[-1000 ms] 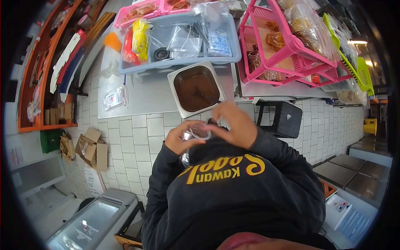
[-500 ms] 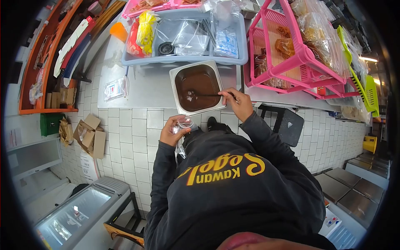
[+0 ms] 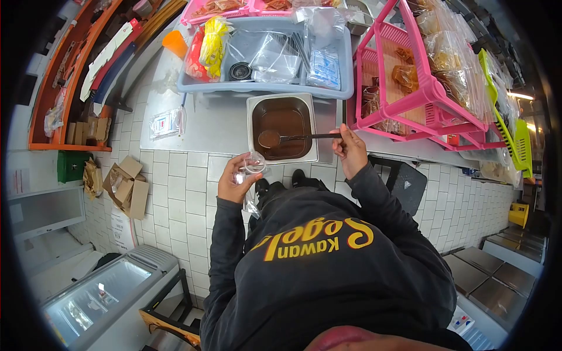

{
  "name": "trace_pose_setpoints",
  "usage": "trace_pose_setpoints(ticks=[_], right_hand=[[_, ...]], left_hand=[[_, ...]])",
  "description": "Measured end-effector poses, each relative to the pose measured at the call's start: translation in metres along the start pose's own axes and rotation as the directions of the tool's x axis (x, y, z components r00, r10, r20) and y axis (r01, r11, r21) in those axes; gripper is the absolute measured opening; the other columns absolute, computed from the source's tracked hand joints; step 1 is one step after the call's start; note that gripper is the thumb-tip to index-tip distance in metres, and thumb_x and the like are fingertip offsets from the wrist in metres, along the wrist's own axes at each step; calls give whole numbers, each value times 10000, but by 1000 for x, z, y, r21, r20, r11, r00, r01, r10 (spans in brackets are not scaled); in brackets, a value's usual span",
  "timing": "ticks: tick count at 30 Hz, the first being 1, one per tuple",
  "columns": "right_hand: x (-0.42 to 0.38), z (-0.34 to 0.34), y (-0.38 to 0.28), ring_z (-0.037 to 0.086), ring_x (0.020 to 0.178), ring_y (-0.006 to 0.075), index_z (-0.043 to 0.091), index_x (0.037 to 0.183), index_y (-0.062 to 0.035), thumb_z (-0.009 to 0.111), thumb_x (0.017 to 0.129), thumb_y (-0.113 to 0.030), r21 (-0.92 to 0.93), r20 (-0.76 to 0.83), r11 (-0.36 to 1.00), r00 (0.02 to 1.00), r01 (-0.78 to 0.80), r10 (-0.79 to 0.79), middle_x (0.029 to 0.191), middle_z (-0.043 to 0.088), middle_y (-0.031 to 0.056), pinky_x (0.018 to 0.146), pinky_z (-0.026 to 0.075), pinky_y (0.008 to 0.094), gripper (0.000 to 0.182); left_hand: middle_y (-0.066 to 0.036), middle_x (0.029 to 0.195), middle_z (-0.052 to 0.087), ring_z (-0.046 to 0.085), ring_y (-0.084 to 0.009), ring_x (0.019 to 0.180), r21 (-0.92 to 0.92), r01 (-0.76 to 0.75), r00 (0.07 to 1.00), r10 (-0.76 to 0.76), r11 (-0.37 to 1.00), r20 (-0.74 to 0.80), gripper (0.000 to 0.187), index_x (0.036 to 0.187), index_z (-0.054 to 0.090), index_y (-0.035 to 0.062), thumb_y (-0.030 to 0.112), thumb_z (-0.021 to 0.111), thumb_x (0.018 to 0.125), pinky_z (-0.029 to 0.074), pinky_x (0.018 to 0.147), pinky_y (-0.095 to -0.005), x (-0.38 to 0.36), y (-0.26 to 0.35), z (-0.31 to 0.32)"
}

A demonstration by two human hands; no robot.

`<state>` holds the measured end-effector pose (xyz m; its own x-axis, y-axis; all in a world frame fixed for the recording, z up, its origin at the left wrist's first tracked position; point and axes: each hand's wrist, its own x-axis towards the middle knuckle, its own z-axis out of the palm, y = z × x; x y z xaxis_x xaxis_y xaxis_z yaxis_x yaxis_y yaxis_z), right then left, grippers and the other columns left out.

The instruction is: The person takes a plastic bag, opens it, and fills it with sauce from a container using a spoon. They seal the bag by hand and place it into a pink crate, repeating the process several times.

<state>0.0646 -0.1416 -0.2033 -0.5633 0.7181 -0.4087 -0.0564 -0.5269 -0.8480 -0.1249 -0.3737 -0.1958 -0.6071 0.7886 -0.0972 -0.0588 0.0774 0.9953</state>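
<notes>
With our left hand (image 3: 233, 182) gripping the little clear bag (image 3: 253, 165) open and steady near us, we should keep the full spoon (image 3: 270, 138), pinched in our right hand (image 3: 349, 149), level above the brown sauce pan (image 3: 283, 127) on the counter (image 3: 199, 131).

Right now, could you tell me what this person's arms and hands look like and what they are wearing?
Both arms are covered by the long black sleeves of a hooded sweatshirt with large yellow lettering across the chest. The cuffs end at the wrists. The left hand and right hand are bare: no gloves, and no rings or watch can be made out.
</notes>
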Motion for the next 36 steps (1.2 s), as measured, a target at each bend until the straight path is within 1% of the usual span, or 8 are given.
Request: trace_pose_setpoints(ticks=[8,11,13,16,22,30,32,36], right_hand=[[-43,31,-48,477,556,63,610,956,-11,462,980,-310,-177,8,935,951,307,-310,676,596,13,553,354,200,335],[-63,36,-56,512,586,94,617,961,11,480,973,-208,-335,84,759,820,558,-566,712,622,32,575,393,222,258],[-72,35,-63,545,623,123,631,963,17,496,955,-130,-471,386,412,602,780,-699,728,626,51,590,419,247,199],[-69,34,-59,589,645,126,613,948,24,435,986,-255,-448,471,294,502,845,-726,732,575,94,586,413,235,333],[-37,25,-31,558,635,115,641,963,-5,495,955,-164,-350,5,791,846,501,-534,683,610,58,619,436,251,217],[-16,20,17,559,662,68,597,975,16,447,987,-217,-652,280,596,879,469,-385,755,636,37,581,398,216,278],[-8,18,24,518,628,59,593,968,6,439,991,-246,-431,34,847,944,311,-329,729,627,46,571,379,204,296],[-12,14,1,557,641,70,619,955,-26,452,978,-327,-251,-59,946,972,208,-229,694,622,39,611,414,222,345]], left_hand=[[-112,1078,623,583,-162,1017,18,-74,996,75,997,-42,495,1150,505,-29,30,764,732,456,891,-272,34,6,16],[-107,1078,622,579,-160,1020,12,-97,995,97,995,-25,507,1162,509,-26,32,768,730,451,899,-275,42,7,18],[-111,1092,621,579,-166,1031,40,-128,991,129,991,-32,493,1154,522,-25,31,767,730,447,912,-282,46,7,18],[-116,1107,622,579,-172,1045,2,-110,994,110,994,-7,474,1145,532,-22,32,763,735,441,925,-287,49,9,18],[-114,1101,631,593,-170,1029,-7,-97,994,97,995,-40,476,1151,532,-22,36,761,737,445,921,-284,48,9,14],[-124,1092,632,607,-175,1001,112,-105,984,119,988,-131,482,1149,539,-27,44,770,732,456,905,-286,38,19,-8],[-126,1093,631,605,-175,1006,108,-99,984,114,989,-135,484,1151,536,-28,44,769,733,457,905,-286,36,20,-12],[-128,1099,629,599,-177,1022,137,-112,988,124,984,-87,489,1155,531,-31,48,769,734,454,908,-285,36,16,-12]])
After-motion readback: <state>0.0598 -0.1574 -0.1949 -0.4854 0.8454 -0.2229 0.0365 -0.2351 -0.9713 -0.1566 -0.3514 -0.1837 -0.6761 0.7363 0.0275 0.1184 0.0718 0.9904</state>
